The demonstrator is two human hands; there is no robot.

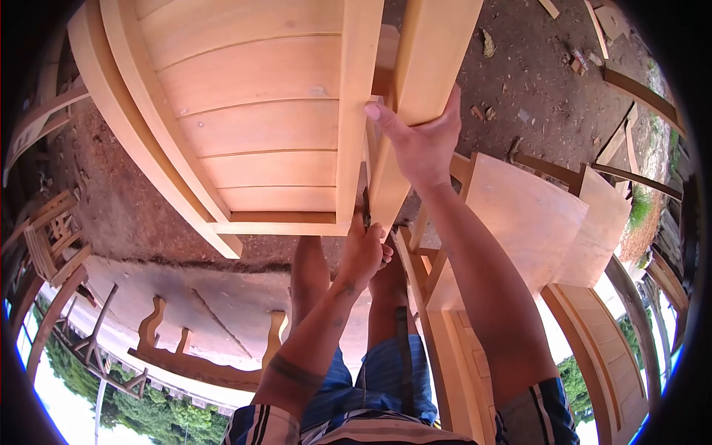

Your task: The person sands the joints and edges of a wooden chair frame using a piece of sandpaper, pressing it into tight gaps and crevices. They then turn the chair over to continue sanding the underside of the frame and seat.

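Note:
A pale wooden panel of several boards set in a frame fills the upper left. Alongside its right edge runs a thick wooden post, with a narrow gap between the two. My right hand is wrapped over the post, its thumb on the near side by the gap and its fingers on the far side. Lower down, my left hand is closed around a thin dark tool. The tool points up into the gap; its exact kind is too small to make out.
Flat wooden boards and a panelled wooden piece stand to my right. A curvy-edged wooden piece lies behind on the left, near a slatted wooden frame. Wood scraps litter the dirt floor.

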